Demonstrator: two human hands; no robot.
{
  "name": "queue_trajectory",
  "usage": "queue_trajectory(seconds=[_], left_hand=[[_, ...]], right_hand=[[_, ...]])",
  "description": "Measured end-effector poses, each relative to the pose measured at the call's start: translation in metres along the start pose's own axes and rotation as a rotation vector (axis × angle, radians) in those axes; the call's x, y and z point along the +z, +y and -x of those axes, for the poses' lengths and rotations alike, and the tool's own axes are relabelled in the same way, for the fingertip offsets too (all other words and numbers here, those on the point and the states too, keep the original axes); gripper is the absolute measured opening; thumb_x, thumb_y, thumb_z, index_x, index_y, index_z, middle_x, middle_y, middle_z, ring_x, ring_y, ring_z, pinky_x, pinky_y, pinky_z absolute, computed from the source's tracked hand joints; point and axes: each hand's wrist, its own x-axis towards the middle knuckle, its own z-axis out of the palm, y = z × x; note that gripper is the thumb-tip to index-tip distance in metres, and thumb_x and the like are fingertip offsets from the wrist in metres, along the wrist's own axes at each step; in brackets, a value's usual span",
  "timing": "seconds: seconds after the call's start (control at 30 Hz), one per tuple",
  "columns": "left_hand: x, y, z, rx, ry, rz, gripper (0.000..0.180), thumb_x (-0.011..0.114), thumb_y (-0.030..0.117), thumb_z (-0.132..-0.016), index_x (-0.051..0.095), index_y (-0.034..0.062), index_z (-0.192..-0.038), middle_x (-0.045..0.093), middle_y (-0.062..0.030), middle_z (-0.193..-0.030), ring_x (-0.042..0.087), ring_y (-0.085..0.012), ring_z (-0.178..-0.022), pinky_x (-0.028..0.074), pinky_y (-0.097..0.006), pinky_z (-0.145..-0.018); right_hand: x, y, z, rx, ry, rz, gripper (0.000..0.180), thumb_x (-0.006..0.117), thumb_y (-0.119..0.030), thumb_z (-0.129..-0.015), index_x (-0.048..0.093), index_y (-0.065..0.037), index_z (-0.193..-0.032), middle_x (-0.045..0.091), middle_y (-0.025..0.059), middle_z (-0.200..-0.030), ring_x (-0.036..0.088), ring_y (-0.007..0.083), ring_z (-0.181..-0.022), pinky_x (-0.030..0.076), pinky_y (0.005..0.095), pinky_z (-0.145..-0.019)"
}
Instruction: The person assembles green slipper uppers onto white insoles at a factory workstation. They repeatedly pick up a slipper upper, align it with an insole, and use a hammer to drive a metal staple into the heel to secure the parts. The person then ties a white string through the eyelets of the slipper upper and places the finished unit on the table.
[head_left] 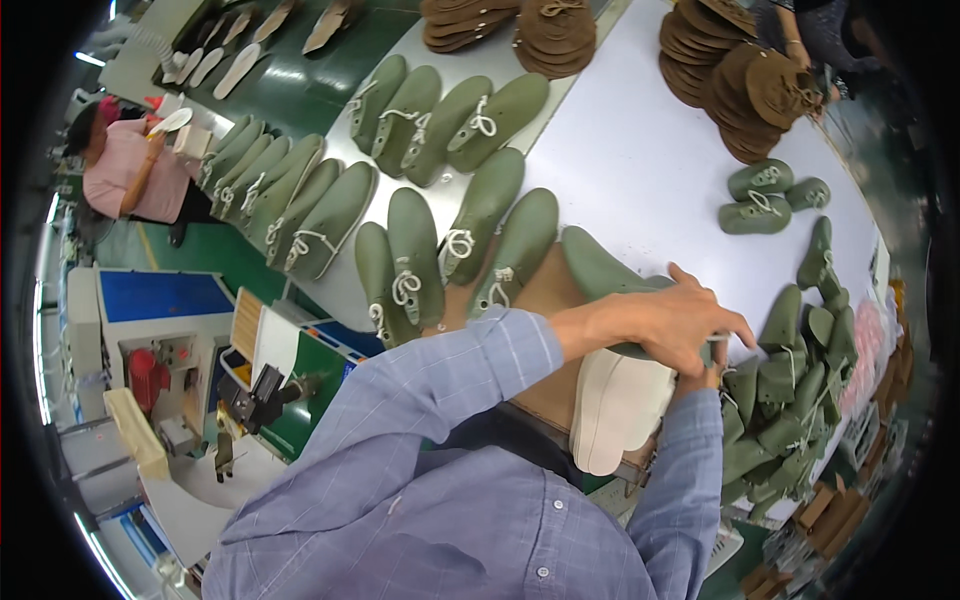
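A green shoe last (pixel 600 265) lies in front of me, its toe toward the far left. My left hand (pixel 675 318) reaches across its heel end and grips it from above, one finger raised and another stretched to the right. Under it, my right hand (pixel 706 378) is at the same end of the last; its fingers are mostly hidden. A short piece of pale cord (pixel 717 338) shows between the hands. Close to my body lies a pair of cream shoe soles (pixel 620 405), partly under the left forearm.
Green lasts with white cords stand in rows at the left (pixel 415 250). More lie piled at the right (pixel 790 390), beside pink plastic (pixel 875 350). Brown shoe-shaped pieces (pixel 555 40) are stacked on the white table (pixel 640 130). A person in pink (pixel 135 170) works at the far left; another person's arm (pixel 790 35) shows far right.
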Motion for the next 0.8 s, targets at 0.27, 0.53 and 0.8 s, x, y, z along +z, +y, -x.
queue_trajectory(seconds=[0.27, 0.53, 0.8], left_hand=[[0.009, -0.043, -0.059, 0.1, -0.011, -0.362, 0.062, 0.07, 0.008, -0.067, 0.069, 0.021, -0.127, 0.074, -0.0035, -0.114, 0.056, -0.0305, -0.115, 0.038, -0.048, -0.105], [-0.018, -0.035, -0.094, 0.164, -0.085, -0.142, 0.074, 0.07, 0.008, -0.072, 0.055, 0.0193, -0.143, 0.069, -0.0087, -0.113, 0.054, -0.0335, -0.115, 0.041, -0.045, -0.1], [0.015, 0.038, 0.068, 0.123, -0.232, -0.117, 0.068, 0.071, 0.006, -0.07, 0.06, 0.0192, -0.136, 0.065, -0.0105, -0.11, 0.047, -0.0351, -0.124, 0.039, -0.046, -0.099]], right_hand=[[-0.026, -0.015, 0.005, 0.069, 0.007, -0.216, 0.068, 0.058, -0.056, -0.092, 0.054, -0.007, -0.138, 0.059, 0.0223, -0.131, 0.063, 0.0363, -0.111, 0.054, 0.0464, -0.092], [-0.031, -0.047, 0.007, 0.129, 0.016, -0.604, 0.067, 0.051, -0.06, -0.098, 0.053, -0.007, -0.14, 0.058, 0.021, -0.132, 0.064, 0.0354, -0.108, 0.056, 0.0473, -0.088], [0.037, -0.03, 0.077, -0.006, -0.207, -1.254, 0.065, 0.04, -0.059, -0.105, 0.05, -0.007, -0.144, 0.063, 0.0215, -0.122, 0.066, 0.0283, -0.091, 0.058, 0.0427, -0.071]])
